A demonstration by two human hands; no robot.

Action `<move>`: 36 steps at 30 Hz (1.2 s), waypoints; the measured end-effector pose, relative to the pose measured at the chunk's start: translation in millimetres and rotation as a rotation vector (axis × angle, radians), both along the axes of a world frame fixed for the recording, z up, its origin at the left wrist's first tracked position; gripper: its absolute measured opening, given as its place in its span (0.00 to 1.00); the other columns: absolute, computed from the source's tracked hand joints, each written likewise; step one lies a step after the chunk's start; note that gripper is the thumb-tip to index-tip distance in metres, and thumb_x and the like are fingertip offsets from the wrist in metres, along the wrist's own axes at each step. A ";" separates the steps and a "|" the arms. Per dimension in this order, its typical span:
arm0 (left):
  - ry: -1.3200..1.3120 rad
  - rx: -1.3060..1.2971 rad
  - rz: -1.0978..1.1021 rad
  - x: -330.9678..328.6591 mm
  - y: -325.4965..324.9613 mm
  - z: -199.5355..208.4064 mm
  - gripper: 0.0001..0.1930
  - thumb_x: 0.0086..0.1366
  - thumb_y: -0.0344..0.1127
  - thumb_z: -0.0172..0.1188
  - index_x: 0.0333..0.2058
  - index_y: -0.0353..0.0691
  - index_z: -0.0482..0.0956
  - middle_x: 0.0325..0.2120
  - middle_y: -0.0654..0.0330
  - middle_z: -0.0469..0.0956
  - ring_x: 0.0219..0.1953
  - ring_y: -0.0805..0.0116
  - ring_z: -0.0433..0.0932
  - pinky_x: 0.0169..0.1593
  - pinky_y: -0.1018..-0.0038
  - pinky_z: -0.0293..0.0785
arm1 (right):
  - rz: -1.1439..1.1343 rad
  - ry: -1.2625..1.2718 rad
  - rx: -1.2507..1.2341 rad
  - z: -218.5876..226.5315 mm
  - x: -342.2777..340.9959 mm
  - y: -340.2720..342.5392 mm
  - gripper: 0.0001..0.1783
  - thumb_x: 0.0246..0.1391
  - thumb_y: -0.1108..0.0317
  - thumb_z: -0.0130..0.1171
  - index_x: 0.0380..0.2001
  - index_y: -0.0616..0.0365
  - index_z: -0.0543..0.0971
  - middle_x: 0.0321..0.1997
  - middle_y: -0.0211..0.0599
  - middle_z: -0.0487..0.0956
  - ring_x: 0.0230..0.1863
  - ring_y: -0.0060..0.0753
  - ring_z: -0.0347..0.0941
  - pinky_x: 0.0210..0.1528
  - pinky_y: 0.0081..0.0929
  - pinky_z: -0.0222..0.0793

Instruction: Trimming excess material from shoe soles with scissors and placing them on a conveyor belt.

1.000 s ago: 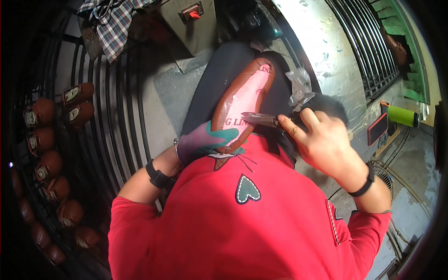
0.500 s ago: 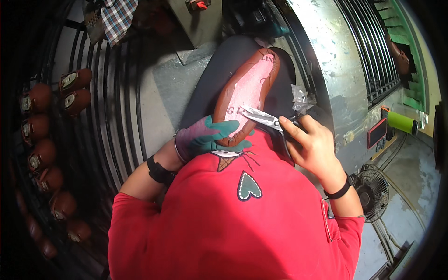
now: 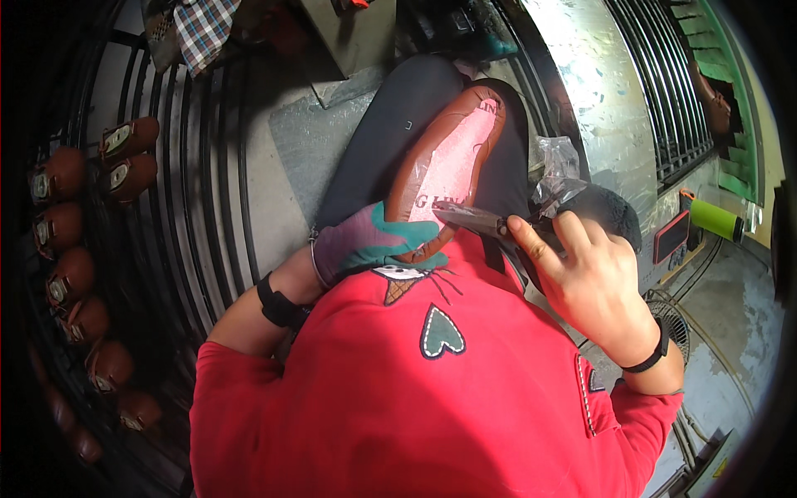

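A brown leather shoe upper (image 3: 413, 170), bottom side up with its pink insole (image 3: 452, 162) showing, lies along my thighs. Its near end rests against my red shirt. My left hand (image 3: 374, 239), in a purple and green glove, is closed around that near end, thumb over the insole. My bare right hand (image 3: 585, 266) grips long-nosed pliers (image 3: 473, 219). The pliers' tips lie over the near half of the insole; whether they touch it I cannot tell. Their handles are mostly hidden by my fingers.
Several brown shoes (image 3: 70, 278) sit on a dark barred rack (image 3: 170, 166) to the left. Crumpled clear plastic (image 3: 558, 162) is beside my right knee. A metal-topped bench (image 3: 573, 75), a red-edged phone (image 3: 671, 236), a green cylinder (image 3: 716, 218) and a fan (image 3: 668, 319) stand right.
My right hand has moved right and turned, bringing the pliers to a flatter angle. The shoe upper has shifted slightly right, with my left hand still around its near end.
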State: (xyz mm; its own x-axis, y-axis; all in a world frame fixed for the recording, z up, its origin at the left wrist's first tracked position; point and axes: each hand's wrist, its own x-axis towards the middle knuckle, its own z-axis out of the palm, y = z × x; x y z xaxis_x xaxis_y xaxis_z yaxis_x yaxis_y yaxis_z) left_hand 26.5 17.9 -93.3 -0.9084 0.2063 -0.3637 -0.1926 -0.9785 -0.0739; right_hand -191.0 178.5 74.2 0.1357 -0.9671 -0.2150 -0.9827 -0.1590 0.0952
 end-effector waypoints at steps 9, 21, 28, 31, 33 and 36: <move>-0.087 -0.287 -0.024 -2.0 -4.9 18.0 0.25 0.72 0.36 0.57 0.63 0.35 0.65 0.55 0.52 0.74 0.57 0.59 0.76 0.59 0.58 0.77 | -0.074 -0.367 -0.097 -65.0 -19.2 5.8 0.35 0.42 0.69 0.66 0.60 0.45 0.77 0.31 0.36 0.69 0.26 0.36 0.73 0.24 0.34 0.72; 0.065 -1.604 -0.356 7.9 -24.4 38.5 0.37 0.60 0.39 0.70 0.64 0.35 0.63 0.58 0.52 0.73 0.56 0.62 0.76 0.58 0.65 0.74 | -1.198 -1.959 -0.403 -141.4 -10.5 -0.4 0.28 0.65 0.65 0.58 0.67 0.52 0.66 0.39 0.27 0.75 0.26 0.15 0.67 0.25 0.17 0.63; 0.326 -2.336 -0.389 -1.0 -91.0 33.9 0.38 0.54 0.35 0.66 0.65 0.42 0.65 0.62 0.44 0.67 0.63 0.45 0.68 0.66 0.59 0.66 | -1.150 -2.564 0.104 -156.5 -55.1 -0.7 0.32 0.67 0.43 0.51 0.58 0.62 0.72 0.51 0.44 0.80 0.47 0.37 0.80 0.49 0.34 0.78; 0.576 -3.092 -0.249 -18.3 -114.2 47.9 0.31 0.50 0.27 0.59 0.58 0.42 0.72 0.58 0.50 0.71 0.60 0.50 0.71 0.64 0.53 0.66 | -1.068 -2.472 0.324 -100.4 -21.3 -21.7 0.34 0.64 0.45 0.57 0.63 0.59 0.69 0.57 0.41 0.78 0.54 0.31 0.77 0.57 0.30 0.74; 0.395 -3.162 -0.414 -26.6 -108.6 47.6 0.36 0.50 0.28 0.61 0.62 0.45 0.69 0.62 0.51 0.67 0.64 0.49 0.66 0.68 0.54 0.60 | -0.926 -1.860 0.227 -127.9 -14.6 -18.8 0.33 0.64 0.48 0.59 0.62 0.60 0.69 0.54 0.38 0.78 0.54 0.26 0.74 0.56 0.26 0.71; 0.137 -2.759 -0.701 -16.7 -88.3 2.7 0.44 0.54 0.31 0.64 0.70 0.50 0.57 0.67 0.51 0.61 0.69 0.46 0.59 0.71 0.56 0.56 | -0.968 -1.855 0.260 -146.3 -10.8 -24.8 0.30 0.66 0.49 0.57 0.60 0.61 0.70 0.49 0.37 0.78 0.50 0.24 0.73 0.52 0.23 0.71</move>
State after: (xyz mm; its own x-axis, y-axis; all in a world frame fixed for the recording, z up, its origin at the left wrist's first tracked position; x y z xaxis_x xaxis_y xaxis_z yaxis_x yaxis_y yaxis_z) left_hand 9.8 -70.4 -90.7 -0.9754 -0.1428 -0.1677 -0.1848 0.9448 0.2704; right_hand -201.9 153.7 -72.0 -0.1080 -0.8209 -0.5608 0.3636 0.4924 -0.7908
